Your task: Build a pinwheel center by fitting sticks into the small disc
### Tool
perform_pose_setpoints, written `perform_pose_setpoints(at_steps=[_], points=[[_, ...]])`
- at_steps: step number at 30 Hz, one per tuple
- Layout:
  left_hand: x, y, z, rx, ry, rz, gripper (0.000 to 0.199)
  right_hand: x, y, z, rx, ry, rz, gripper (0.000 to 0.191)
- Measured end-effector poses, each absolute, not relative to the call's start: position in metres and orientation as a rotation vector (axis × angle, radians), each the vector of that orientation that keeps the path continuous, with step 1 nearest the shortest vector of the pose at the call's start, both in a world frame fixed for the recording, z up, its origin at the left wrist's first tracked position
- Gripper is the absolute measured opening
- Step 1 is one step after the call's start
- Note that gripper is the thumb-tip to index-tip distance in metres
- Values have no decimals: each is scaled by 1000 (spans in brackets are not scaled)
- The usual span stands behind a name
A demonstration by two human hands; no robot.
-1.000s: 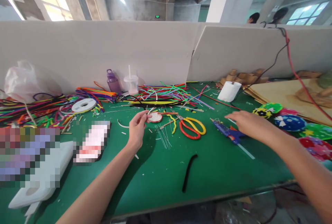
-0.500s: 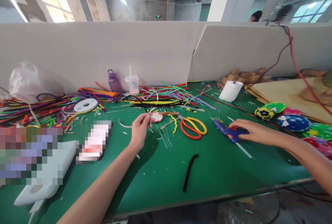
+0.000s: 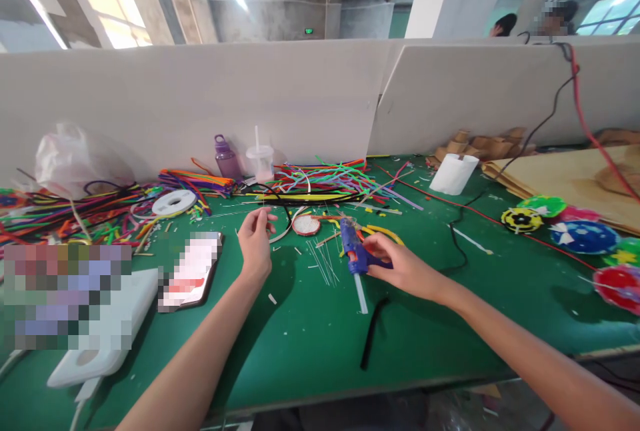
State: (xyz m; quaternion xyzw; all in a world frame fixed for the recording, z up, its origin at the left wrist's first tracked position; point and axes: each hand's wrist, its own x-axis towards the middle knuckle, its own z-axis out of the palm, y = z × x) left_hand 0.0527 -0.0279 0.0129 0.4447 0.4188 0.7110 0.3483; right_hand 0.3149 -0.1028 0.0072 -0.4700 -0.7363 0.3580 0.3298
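Note:
My right hand (image 3: 393, 261) is wrapped round the handle of a blue glue gun (image 3: 351, 244), a clear glue stick (image 3: 361, 294) jutting from its back end. The gun's nozzle points away from me, over the scissors (image 3: 383, 231), which it partly hides. My left hand (image 3: 256, 244) is raised with thumb and forefinger pinched together; whatever they hold is too small to make out. To the right of that hand, a small round white piece with a red rim (image 3: 306, 224) lies on the green table (image 3: 300, 358). Thin wires (image 3: 324, 263) are scattered below it.
Colourful pipe cleaners (image 3: 330, 181) are heaped at the back beside a lidded cup (image 3: 260, 163) and a purple bottle (image 3: 227, 159). A phone (image 3: 193, 271) and a white power bank (image 3: 110, 324) are at left. Bright round ornaments (image 3: 583, 236) sit at right. A black pipe cleaner (image 3: 373, 338) lies in front.
My right hand has lifted the glue gun and brought it left, over the scissors. My left hand has let go of the round piece and moved slightly left.

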Motion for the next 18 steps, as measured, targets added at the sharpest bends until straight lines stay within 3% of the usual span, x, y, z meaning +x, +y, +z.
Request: perform_pose_setpoints(at_steps=[11, 18], points=[[56, -29, 9, 1183, 1094, 1785, 17, 355, -28, -24, -1183, -1763, 893, 37], [57, -27, 3, 1185, 1065, 1710, 22, 343, 8, -12, -1131, -1728, 849, 38]])
